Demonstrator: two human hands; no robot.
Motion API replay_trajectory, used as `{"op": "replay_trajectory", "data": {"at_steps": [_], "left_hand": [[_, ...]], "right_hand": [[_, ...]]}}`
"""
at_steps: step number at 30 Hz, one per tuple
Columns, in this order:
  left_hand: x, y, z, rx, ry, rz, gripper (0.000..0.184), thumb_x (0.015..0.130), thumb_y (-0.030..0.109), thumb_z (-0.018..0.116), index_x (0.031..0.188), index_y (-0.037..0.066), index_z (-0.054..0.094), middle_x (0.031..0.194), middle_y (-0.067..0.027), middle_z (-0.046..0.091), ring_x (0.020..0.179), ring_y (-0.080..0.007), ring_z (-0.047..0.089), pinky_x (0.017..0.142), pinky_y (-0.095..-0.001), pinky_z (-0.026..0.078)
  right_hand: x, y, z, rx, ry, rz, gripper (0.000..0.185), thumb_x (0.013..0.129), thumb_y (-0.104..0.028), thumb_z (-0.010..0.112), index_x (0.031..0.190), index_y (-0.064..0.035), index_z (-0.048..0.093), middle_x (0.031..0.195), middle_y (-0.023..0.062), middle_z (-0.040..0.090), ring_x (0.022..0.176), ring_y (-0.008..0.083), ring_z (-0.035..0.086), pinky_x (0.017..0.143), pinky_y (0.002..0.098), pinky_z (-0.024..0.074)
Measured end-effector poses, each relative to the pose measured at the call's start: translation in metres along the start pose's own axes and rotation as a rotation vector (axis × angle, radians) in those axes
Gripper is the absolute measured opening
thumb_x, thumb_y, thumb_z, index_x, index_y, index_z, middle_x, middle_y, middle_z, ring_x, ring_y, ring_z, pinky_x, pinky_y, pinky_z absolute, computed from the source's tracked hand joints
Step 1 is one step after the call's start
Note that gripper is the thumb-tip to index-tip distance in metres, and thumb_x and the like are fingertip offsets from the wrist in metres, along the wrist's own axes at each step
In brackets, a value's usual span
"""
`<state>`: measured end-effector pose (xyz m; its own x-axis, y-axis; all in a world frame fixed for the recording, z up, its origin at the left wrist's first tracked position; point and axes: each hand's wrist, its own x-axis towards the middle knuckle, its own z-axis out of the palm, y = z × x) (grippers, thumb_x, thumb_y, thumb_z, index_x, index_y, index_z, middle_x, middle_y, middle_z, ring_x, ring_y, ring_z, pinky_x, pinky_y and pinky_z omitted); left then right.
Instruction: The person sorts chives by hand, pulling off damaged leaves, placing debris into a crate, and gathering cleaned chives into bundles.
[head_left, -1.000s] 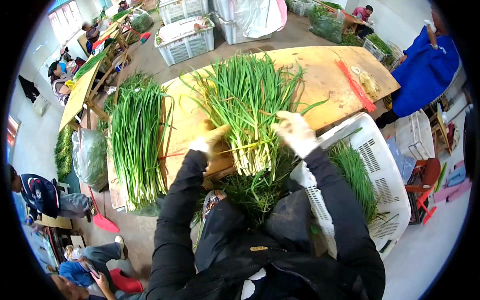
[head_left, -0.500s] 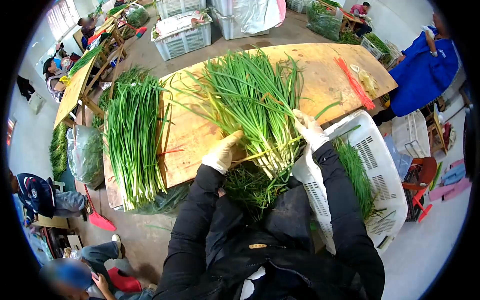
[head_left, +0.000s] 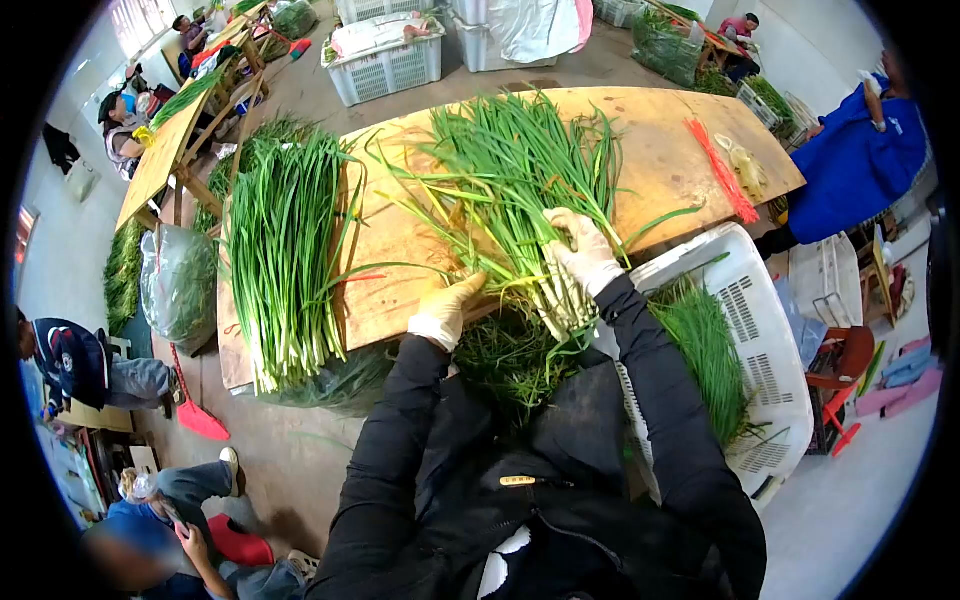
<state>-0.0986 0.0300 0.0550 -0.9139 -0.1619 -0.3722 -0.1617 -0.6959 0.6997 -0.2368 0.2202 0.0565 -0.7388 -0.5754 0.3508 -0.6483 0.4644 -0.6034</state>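
Observation:
A loose bunch of garlic chives lies across the middle of the wooden table, its pale stem ends toward me. My gloved right hand is closed over the stems near their base. At the bunch's left side, my gloved left hand has its fingers pressed together beside yellowed leaves; what it pinches is hard to make out. To the left, a neater pile of garlic chives rests on the table, roots toward the front edge.
Red ties and pale bands lie on the wooden table at right. A white crate with chives stands by my right arm. Loose greens hang below the table edge. A person in blue stands at right.
My right hand has moved left from the bunch's right edge onto its stems. More yellowed leaves show spread out at the bunch's left side. My left hand stays near the same place.

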Motion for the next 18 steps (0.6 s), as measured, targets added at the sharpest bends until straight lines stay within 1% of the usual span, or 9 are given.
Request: {"op": "replay_trajectory", "data": {"at_steps": [2,5,6,9,11,12,14,17,18], "left_hand": [[0.012,-0.022,-0.031,-0.06,-0.069,-0.013,0.025,0.08,0.005,0.056,0.103,-0.003,0.049,0.096,-0.0101,0.057,0.085,-0.0234,0.057,0.079,-0.0424,0.048],[-0.001,-0.026,-0.037,-0.115,-0.156,-0.034,0.023,0.08,0.013,0.058,0.1,0.001,0.053,0.093,-0.0047,0.058,0.089,-0.0165,0.054,0.082,-0.0384,0.042],[-0.006,-0.024,-0.033,-0.157,-0.188,-0.042,0.023,0.079,0.012,0.058,0.099,0.001,0.054,0.091,-0.0044,0.058,0.086,-0.016,0.054,0.08,-0.036,0.042],[-0.011,-0.024,-0.022,-0.173,-0.271,-0.006,0.022,0.079,0.012,0.059,0.099,0.003,0.055,0.09,-0.0044,0.059,0.082,-0.0153,0.053,0.079,-0.0328,0.041],[-0.005,-0.034,-0.024,-0.084,-0.2,0.087,0.031,0.078,0.004,0.055,0.109,0.0,0.049,0.099,-0.0081,0.058,0.096,-0.0188,0.054,0.084,-0.0314,0.041],[-0.002,-0.038,-0.03,-0.117,-0.206,-0.004,0.035,0.079,0.004,0.054,0.113,0.001,0.046,0.11,-0.0102,0.054,0.104,-0.0199,0.05,0.089,-0.0318,0.038],[-0.011,-0.036,-0.027,-0.176,-0.228,-0.017,0.039,0.079,0.005,0.054,0.117,0.003,0.044,0.115,-0.01,0.051,0.107,-0.0198,0.047,0.091,-0.0322,0.036],[-0.024,-0.032,-0.024,-0.233,-0.337,0.03,0.049,0.08,0.01,0.055,0.125,0.007,0.036,0.125,-0.0079,0.045,0.112,-0.019,0.043,0.095,-0.0339,0.031],[-0.025,-0.033,-0.025,-0.21,-0.378,0.099,0.05,0.081,0.011,0.054,0.127,0.008,0.034,0.125,-0.0075,0.044,0.113,-0.0187,0.042,0.096,-0.0345,0.03]], "right_hand": [[0.001,-0.001,-0.001,0.012,0.014,0.029,0.04,0.069,-0.006,0.058,0.108,-0.0083,0.049,0.102,0.005,0.055,0.098,0.0202,0.049,0.087,0.0292,0.0373],[-0.003,-0.012,0.002,-0.116,0.054,0.003,0.051,0.071,-0.013,0.061,0.119,-0.0112,0.043,0.119,0.0119,0.045,0.11,0.0256,0.042,0.093,0.0331,0.0335],[-0.006,-0.048,-0.005,-0.305,-0.029,0.11,0.06,0.071,-0.019,0.064,0.125,-0.0151,0.038,0.128,0.0145,0.034,0.116,0.0299,0.034,0.097,0.0378,0.0291],[-0.012,-0.085,-0.006,-0.332,-0.254,-0.068,0.06,0.069,-0.024,0.066,0.124,-0.0245,0.041,0.134,0.0103,0.028,0.12,0.0326,0.029,0.1,0.0414,0.0274],[-0.005,-0.053,0.001,-0.223,-0.262,-0.071,0.048,0.067,-0.014,0.066,0.113,-0.0214,0.053,0.129,0.0098,0.036,0.118,0.0298,0.034,0.098,0.0367,0.0302],[-0.004,-0.042,-0.001,-0.138,-0.227,-0.009,0.045,0.067,-0.012,0.066,0.11,-0.0206,0.055,0.128,0.01,0.038,0.118,0.0286,0.035,0.098,0.0351,0.03],[-0.002,-0.018,-0.003,0.154,-0.233,0.067,0.044,0.065,-0.01,0.067,0.107,-0.0203,0.058,0.127,0.0109,0.039,0.118,0.026,0.036,0.099,0.033,0.0284],[-0.003,-0.02,-0.007,0.159,-0.249,0.044,0.038,0.068,-0.012,0.063,0.105,-0.0113,0.057,0.122,0.0059,0.046,0.122,0.0231,0.031,0.1,0.0332,0.0251],[-0.004,-0.023,-0.005,0.065,-0.255,0.052,0.038,0.068,-0.017,0.064,0.105,-0.0116,0.056,0.124,0.0078,0.044,0.122,0.0243,0.031,0.1,0.0341,0.0252]]}}
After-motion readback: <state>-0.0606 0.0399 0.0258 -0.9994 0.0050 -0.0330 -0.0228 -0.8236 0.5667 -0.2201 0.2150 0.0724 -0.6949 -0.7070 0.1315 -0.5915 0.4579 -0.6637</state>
